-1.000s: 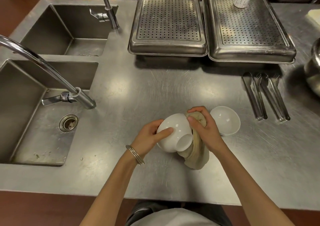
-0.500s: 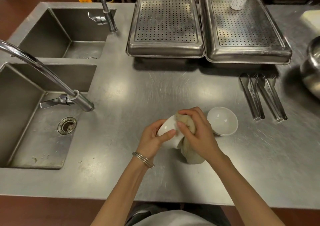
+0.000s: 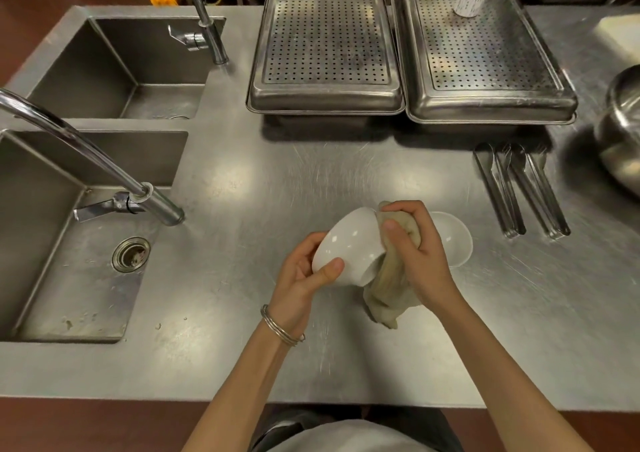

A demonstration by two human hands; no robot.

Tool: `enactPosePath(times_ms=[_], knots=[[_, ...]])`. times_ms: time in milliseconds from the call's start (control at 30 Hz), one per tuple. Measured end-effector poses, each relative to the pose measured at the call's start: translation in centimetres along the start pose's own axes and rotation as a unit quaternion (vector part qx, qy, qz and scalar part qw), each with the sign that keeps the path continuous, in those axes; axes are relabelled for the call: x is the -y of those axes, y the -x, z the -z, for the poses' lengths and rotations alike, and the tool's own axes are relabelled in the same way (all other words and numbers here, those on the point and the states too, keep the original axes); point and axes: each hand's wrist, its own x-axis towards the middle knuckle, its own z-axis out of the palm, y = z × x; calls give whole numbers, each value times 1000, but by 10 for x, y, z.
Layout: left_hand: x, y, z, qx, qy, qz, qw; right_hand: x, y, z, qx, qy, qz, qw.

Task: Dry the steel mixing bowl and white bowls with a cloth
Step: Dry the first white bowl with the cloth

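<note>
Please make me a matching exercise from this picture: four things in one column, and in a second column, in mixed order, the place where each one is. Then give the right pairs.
Things
1. cloth
2. steel mixing bowl
3. second white bowl
4. tongs

Places
A. at the right edge of the view, partly cut off
B. gripped by the right hand, against the held white bowl
C. lying in front of the right perforated tray
D. on the counter, partly hidden behind the right hand

Pairs: 1-B, 2-A, 3-D, 4-C
</note>
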Motion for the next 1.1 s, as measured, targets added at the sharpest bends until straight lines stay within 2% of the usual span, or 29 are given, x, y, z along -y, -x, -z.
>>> enactPosePath(times_ms=[67, 100, 300, 433, 600, 667, 800, 900, 1000, 1100], knots=[[6, 4, -1, 5, 14, 13, 1000, -9, -1, 2, -20, -81, -69, 994], [9, 5, 0, 9, 11, 21, 1000, -14, -2, 3, -27, -88, -89, 992], [0, -6, 12, 51, -93, 64, 992, -28, -8, 7, -17, -27, -93, 995], [-11, -17, 11, 55, -100, 109, 987, -25, -17, 9, 8, -2, -81, 997], [-21, -25, 15, 139, -107, 207, 963, -18, -24, 10, 106, 84, -92, 986], [-17, -20, 15, 124, -68, 195, 971, -17, -22, 8, 80, 94, -78, 989], [-3, -7, 20, 77, 86, 155, 981, -25, 1, 3, -20, -44, -113, 992], [5, -2, 17, 24, 127, 146, 981, -34, 27, -2, -70, -18, -104, 992], [10, 1, 7, -15, 93, 137, 986, -24, 21, 3, -60, 52, -63, 995], [8, 2, -2, -14, 35, 112, 993, -5, -3, -1, 8, 143, -15, 990]])
